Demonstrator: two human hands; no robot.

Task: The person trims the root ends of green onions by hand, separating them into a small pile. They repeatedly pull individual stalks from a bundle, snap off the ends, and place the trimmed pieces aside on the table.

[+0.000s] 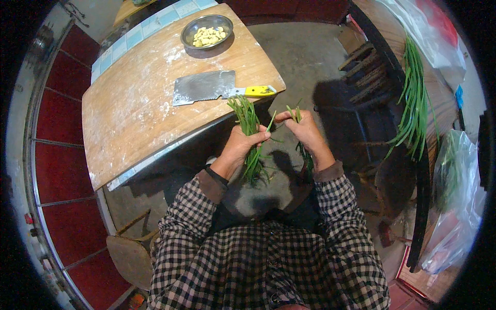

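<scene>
In my left hand [241, 144] is a thick bunch of green garlic chives [246, 112], its cut-looking ends up and its leaves hanging below the fist. One stalk stands apart by my left thumb. My right hand [306, 130] grips a thinner bunch of chives [305, 155], whose leaves dangle beneath the palm. Both hands are held over the floor, just off the near edge of a floury wooden board [131, 112]. On that board, close beyond my left hand, lies a cleaver [205, 87] with a yellow and grey handle. Farther back sits a metal bowl [207, 31] of pale peeled cloves, probably garlic.
At the right, more chives [414, 100] hang over the edge of a wooden table [438, 97]. Clear plastic bags [457, 193] lie on that side too. A stool [130, 255] stands at lower left, beside dark red cabinet doors [69, 174]. Wooden slats and dark furniture [360, 73] are at right.
</scene>
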